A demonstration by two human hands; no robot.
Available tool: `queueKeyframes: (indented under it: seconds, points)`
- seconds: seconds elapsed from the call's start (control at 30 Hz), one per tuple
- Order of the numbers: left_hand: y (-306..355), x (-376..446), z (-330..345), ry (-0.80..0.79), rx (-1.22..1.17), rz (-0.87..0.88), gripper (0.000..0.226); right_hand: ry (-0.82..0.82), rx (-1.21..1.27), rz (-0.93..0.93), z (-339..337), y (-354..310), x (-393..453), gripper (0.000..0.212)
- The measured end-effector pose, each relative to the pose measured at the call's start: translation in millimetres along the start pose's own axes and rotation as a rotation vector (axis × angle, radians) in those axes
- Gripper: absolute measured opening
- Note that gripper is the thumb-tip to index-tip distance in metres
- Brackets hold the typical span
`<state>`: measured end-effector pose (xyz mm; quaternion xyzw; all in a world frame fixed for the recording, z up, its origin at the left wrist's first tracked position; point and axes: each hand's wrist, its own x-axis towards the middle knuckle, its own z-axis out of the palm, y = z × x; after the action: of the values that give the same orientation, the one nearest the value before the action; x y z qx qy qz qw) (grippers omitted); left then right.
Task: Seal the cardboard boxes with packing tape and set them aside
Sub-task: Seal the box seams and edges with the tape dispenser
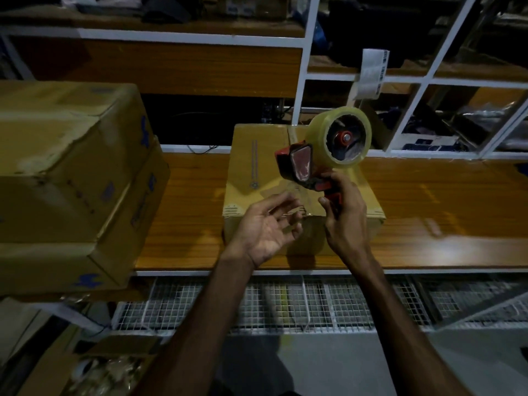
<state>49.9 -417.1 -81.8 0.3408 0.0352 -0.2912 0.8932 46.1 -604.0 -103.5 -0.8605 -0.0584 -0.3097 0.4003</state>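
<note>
A small closed cardboard box [257, 167] sits on the wooden table [428, 201], with clear tape along its top seam. My right hand [347, 218] grips the red and black handle of a tape dispenser [323, 158], lifted above the box with its clear tape roll [347, 132] pointing up and away. My left hand [268, 227] hovers palm up over the box's near edge, fingers relaxed and spread, holding nothing.
Two larger cardboard boxes [65, 155] are stacked at the table's left end. White-framed shelving [303, 81] rises behind, with a label strip [371, 72] hanging from it. A wire mesh shelf [285, 304] runs below the table. An open carton [108, 367] lies on the floor at lower left.
</note>
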Motion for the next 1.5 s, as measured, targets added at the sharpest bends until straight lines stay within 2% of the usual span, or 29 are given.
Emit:
queueKeyframes:
  seconds: [0.1, 0.3, 0.5, 0.63, 0.87, 1.0, 1.17, 1.5]
  points:
    - [13.4, -6.5, -12.5, 0.062, 0.034, -0.024, 0.014, 0.013, -0.011, -0.044, 14.5, -15.4, -0.6, 0.060]
    - [52.0, -20.7, -57.8, 0.043, 0.119, -0.068, 0.004, 0.069, -0.073, -0.096, 46.7, -45.7, -7.6, 0.059]
    - [99.1, -26.6, -107.2, 0.131, 0.279, -0.030, 0.005, -0.065, -0.180, -0.129, 90.8, -60.6, -1.9, 0.064]
    - [107.1, -20.2, -130.3, 0.232, 0.357, -0.040, 0.025, -0.115, -0.359, -0.185, 110.7, -60.3, 1.6, 0.064]
    - [105.0, -4.1, -150.0, 0.294, 0.528, -0.060, 0.017, -0.196, -0.466, -0.203, 122.6, -40.5, 3.7, 0.057]
    - [102.0, -3.1, -158.5, 0.288, 0.536, -0.078, 0.017, -0.200, -0.512, -0.227, 119.3, -42.4, -0.3, 0.057]
    - [108.8, -12.6, -199.7, 0.306, 0.436, -0.033, 0.016, -0.091, -0.464, -0.172, 87.7, -28.3, 19.8, 0.050]
    - [96.6, 0.0, -203.0, 0.249, 0.301, -0.094, 0.009, -0.087, -0.416, -0.157, 77.5, -11.8, 21.9, 0.048]
